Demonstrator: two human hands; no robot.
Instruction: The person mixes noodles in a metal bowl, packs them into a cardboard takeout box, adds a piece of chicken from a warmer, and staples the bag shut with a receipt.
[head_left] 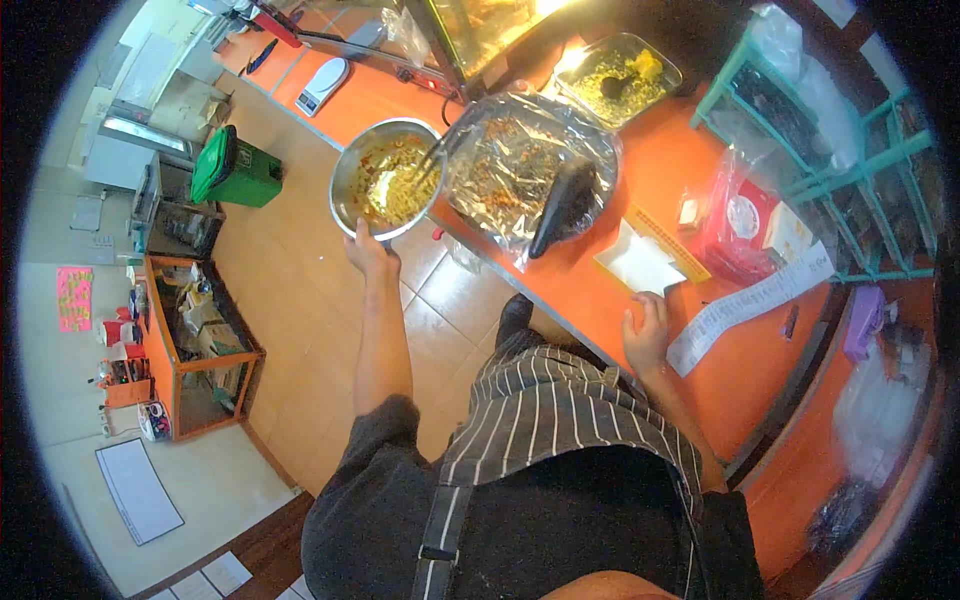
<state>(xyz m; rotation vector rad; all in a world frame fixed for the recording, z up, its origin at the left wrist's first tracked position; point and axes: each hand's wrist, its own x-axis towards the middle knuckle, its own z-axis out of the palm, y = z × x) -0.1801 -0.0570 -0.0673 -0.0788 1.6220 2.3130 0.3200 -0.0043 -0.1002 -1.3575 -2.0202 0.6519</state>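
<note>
My left hand (371, 252) grips the near rim of a steel bowl (337, 190) at the counter's left edge. Inside lies a yellowish mix of food with reddish bits, and dark tongs or a utensil lean over the rim. To its right sits a large tray covered in clear plastic (500, 150), food showing through and a dark, long-handled scoop-like tool (565, 205) on top. My right hand (646, 330) rests by the counter edge, fingers loosely bent and apart, with nothing visible in it. Just beyond it is a white sheet or pouch (643, 262) with a yellow border.
A metal tray of greenish food (640, 112) stands at the back. Along the orange counter (735, 345) lie a long paper slip (745, 312), a red bagged container (742, 225) and a digital scale (323, 86). Green racks (870, 170) rise rightward; a green bin (245, 172) stands on the floor.
</note>
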